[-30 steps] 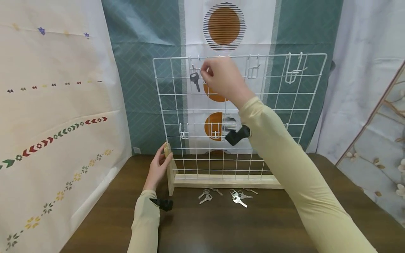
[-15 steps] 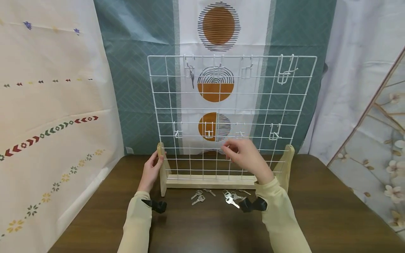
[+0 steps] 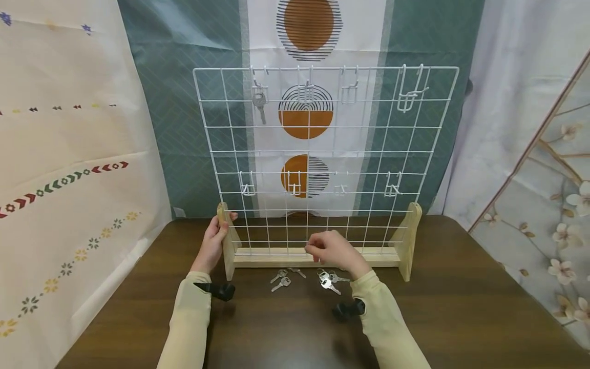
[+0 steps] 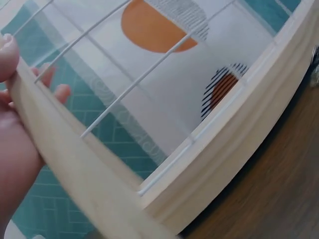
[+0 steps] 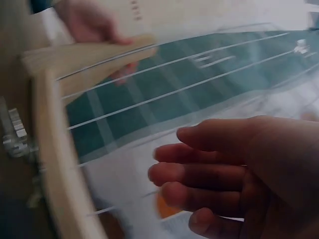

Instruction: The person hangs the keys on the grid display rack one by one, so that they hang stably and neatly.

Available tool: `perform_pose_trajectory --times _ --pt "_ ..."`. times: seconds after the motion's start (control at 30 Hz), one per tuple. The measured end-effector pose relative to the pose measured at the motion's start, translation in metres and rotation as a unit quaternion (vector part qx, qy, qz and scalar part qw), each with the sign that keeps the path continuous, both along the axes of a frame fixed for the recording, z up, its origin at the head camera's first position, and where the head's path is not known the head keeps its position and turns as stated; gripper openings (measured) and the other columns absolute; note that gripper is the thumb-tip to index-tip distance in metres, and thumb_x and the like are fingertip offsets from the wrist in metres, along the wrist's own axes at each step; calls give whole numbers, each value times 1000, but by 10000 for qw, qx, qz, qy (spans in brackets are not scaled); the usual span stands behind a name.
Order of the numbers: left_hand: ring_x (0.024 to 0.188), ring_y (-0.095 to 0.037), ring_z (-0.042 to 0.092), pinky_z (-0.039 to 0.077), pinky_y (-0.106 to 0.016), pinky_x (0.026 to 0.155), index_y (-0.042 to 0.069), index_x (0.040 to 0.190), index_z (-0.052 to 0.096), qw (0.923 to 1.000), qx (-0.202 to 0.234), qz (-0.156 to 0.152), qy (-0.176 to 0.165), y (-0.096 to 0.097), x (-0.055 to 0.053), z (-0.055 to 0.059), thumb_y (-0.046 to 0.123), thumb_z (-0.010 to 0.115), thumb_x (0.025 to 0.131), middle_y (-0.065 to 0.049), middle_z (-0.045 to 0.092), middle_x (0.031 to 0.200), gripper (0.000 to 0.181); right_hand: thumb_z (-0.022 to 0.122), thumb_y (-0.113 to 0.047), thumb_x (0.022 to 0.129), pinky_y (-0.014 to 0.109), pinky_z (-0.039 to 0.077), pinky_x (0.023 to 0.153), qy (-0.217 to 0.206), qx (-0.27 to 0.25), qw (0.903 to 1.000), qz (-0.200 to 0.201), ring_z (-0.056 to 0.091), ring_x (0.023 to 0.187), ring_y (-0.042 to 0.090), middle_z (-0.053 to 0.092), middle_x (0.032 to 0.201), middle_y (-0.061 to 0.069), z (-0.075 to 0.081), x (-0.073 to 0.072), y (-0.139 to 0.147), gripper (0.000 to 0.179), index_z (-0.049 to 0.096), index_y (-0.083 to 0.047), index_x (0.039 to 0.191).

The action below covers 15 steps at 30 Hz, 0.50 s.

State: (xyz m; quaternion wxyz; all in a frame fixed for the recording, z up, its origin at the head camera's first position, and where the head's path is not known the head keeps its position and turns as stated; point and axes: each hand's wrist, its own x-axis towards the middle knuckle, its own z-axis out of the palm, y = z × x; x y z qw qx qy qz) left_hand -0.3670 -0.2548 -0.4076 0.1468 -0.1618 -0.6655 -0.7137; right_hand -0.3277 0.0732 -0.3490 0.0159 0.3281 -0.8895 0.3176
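Observation:
A white wire grid rack stands upright on a wooden base. My left hand grips its left wooden end support, thumb on the near side and fingers behind, as the left wrist view also shows. On the upper left hook hangs a key by its ring. My right hand is in front of the base, just above the loose keys; in the right wrist view its fingers are loosely bent with nothing between them. Below it lies a cluster of keys, and more keys lie to its left.
Several white hooks sit along the top and middle of the grid, among them a larger one at upper right. The right wooden support stands on the dark table. Patterned cloths hang behind and at both sides.
My right hand has come down from the upper left hook to near the keys, leaving a key hanging there, which has swung and turned. My left hand stays on the support.

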Motion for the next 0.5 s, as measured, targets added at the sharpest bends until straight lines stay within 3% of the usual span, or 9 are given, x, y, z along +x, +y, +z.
perform_pose_trajectory --times 0.2,0.37,0.5 --pt "110 0 48 36 -27 96 -7 138 32 9992 314 239 -20 6 -3 3 24 40 104 20 59 109 47 59 -13 94 20 42 52 -403 521 9974 304 52 51 6 63 62 4 -29 -16 -16 14 69 -4 89" --pt "109 0 48 37 -27 95 -9 140 29 9984 355 426 -119 9 -5 2 26 41 104 23 58 106 52 63 -9 91 21 41 57 -187 744 9961 435 50 59 5 64 70 2 -49 -20 -29 7 68 -5 89" --pt "109 0 47 37 -29 96 -8 139 32 9976 329 586 -140 11 -6 -3 28 43 103 24 59 105 52 65 -9 88 26 42 62 -3 975 9950 238 51 67 10 66 78 5 -64 -22 -41 7 68 -5 93"
